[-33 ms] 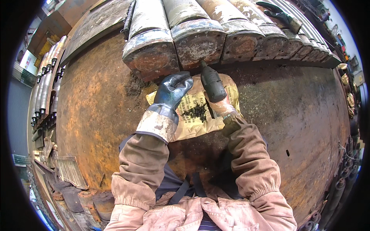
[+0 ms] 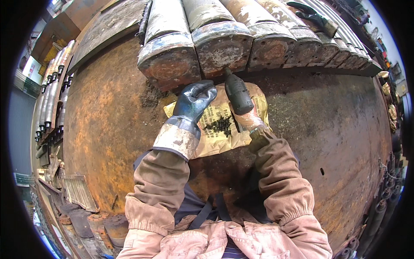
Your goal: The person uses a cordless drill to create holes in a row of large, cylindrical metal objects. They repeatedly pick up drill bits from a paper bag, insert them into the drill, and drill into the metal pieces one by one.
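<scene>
My right hand [image 2: 248, 119], bare and mostly behind the tool, grips a dark power driver [image 2: 238, 94]. The driver's narrow nose meets the lower edge of a rusty square end plate [image 2: 221, 52] on a thick cylinder. Beside it, my left hand [image 2: 195, 100] wears a dark blue rubber glove with a stained pale cuff. Its fingers are curled closed just below the plates; whatever they may hold is hidden. Under both hands lies a yellow paper sack [image 2: 211, 148] with printing, and a heap of small black bolt-like pieces [image 2: 220, 125] rests on it.
A row of heavy cylinders [image 2: 166, 19] with square ends runs across the far side of the rusty steel table [image 2: 101, 116]. A black glove [image 2: 308, 16] lies on the cylinders at right. Metal rods [image 2: 51, 93] are stacked at left, and round rusty parts [image 2: 100, 224] stand at lower left.
</scene>
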